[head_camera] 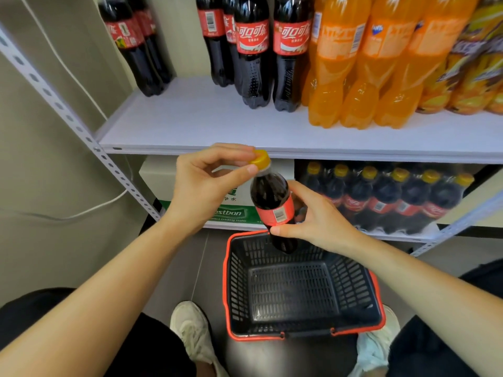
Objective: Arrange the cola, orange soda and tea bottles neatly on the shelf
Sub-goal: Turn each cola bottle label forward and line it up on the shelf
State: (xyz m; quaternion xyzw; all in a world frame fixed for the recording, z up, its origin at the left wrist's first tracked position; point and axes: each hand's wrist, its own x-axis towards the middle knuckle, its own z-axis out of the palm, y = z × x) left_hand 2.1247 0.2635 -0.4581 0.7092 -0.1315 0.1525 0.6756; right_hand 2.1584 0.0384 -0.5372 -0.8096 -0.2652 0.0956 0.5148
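- The cola bottle (269, 194) hangs in the air between both hands, above the far edge of the black basket (226, 268) and just below the front lip of the shelf board (190, 118).
- Its long axis runs close to upright, leaning a little: the yellow cap (260, 159) is up and slightly left, and the base points down into the basket.
- My left hand (209, 180) pinches the cap between thumb and fingertips, with the bottle just to the right of the palm.
- My right hand (318, 219) grips the body at the red label and below. The bottle lies to its left, with the thumb across the near side.
- What the next move turns on, as I judge it, is that the bare stretch of board lies straight up and beyond the cap. It sits between a pair of cola bottles (136, 50) at far left and the cola row (253, 63) in the middle.
- The right hand carries the weight and is nearer that row. I'd lift from it and let the left hand steady the top.
- Orange soda (353, 77) stands to the right of the cola row. Farther right are bottles with yellow-and-purple labels (476, 63), too blurred to read — probably the tea.
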